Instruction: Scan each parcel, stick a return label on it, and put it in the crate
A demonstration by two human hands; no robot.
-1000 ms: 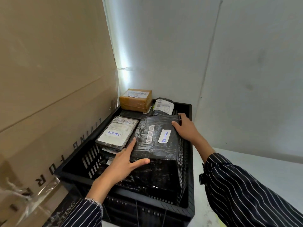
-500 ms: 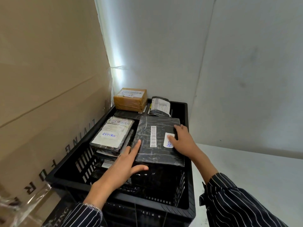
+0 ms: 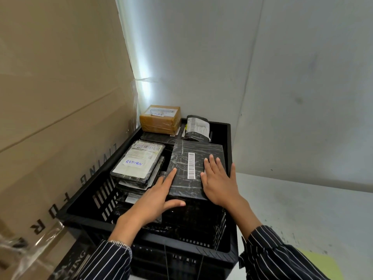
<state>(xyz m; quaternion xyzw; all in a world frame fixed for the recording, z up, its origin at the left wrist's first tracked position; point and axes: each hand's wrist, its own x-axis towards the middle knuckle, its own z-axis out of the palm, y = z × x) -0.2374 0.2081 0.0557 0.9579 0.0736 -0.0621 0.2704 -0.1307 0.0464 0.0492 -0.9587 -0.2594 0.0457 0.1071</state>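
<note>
A black wrapped parcel (image 3: 186,168) with a white barcode strip lies flat inside the black slatted crate (image 3: 84,215), on top of other parcels. My right hand (image 3: 219,181) lies flat on its right half with straight fingers, covering its return label. My left hand (image 3: 155,199) rests against the parcel's near left corner, fingers along the left side and thumb across the front edge. To the left lies a flat parcel marked RETURN (image 3: 138,160). At the back sit a brown taped box (image 3: 160,119) and a black bag parcel with a white label (image 3: 196,127).
A tall cardboard box (image 3: 50,98) stands close against the crate's left side. A grey wall (image 3: 262,77) rises right behind the crate. A pale table surface (image 3: 302,209) extends to the right, with a yellow-green patch (image 3: 323,265) near the bottom right.
The black parcel has settled lower and flat in the crate. My right hand slid from its far edge onto its top, over the return label. My left hand stayed at the near left corner.
</note>
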